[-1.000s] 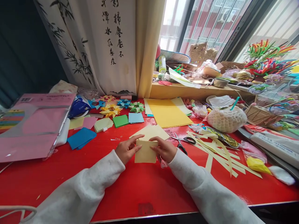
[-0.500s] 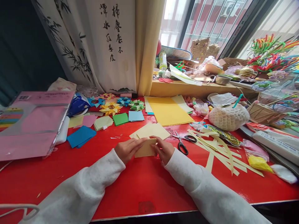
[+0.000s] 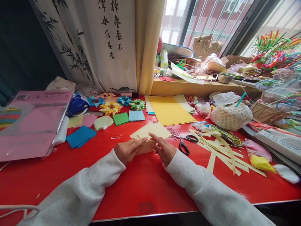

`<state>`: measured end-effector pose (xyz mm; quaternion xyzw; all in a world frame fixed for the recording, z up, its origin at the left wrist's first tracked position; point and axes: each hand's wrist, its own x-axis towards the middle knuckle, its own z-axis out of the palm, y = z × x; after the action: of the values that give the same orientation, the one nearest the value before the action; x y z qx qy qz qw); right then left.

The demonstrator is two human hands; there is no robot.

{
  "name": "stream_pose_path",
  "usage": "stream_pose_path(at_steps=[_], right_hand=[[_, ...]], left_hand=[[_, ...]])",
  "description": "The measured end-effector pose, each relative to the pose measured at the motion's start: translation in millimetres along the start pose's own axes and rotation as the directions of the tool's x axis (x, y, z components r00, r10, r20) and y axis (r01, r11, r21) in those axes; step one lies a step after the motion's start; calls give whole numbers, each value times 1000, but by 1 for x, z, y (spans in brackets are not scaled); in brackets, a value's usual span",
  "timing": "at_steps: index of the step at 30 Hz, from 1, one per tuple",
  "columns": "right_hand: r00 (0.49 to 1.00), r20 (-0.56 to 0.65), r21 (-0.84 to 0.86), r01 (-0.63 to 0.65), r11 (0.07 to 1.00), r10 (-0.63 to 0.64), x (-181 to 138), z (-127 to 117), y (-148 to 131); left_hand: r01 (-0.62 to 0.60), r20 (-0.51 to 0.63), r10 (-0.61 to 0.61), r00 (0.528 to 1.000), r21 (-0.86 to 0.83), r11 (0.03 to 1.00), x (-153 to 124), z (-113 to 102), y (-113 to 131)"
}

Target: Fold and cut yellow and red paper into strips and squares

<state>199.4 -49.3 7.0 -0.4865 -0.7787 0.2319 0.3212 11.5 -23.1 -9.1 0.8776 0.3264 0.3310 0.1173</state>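
Pale yellow paper between the two hands

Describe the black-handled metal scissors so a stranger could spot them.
On the glossy red table, find the bare right hand. Just to its right, beside pale-yellow paper strips, lie the scissors. Their black loop handles set them apart from those strips.

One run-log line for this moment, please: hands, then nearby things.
left hand: holding small cream paper | right hand: at its right edge, contact unclear | beyond: cream sheets | right: scissors, paper strips
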Motion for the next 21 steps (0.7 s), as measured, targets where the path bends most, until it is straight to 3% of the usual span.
stream_pose_path(at_steps=[12,16,18,21], right_hand=[[996,-12,-54,87,995,-88,-2,6,10],[997,-19,-58,78,995,-79,-3,6,10],[999,-23,-22,23,1000,-23,-3,4,9],[997,-22,189,-70,980,75,-1,3,10]], left_hand=[[-88,-58,96,994,123,989,0,5,-3],[-61,-72,69,995,102,993,-1,6,-2],[1,-83,2,997,46,999,0,3,2],[250,-18,-255,967,-152,956,4,-5,11]])
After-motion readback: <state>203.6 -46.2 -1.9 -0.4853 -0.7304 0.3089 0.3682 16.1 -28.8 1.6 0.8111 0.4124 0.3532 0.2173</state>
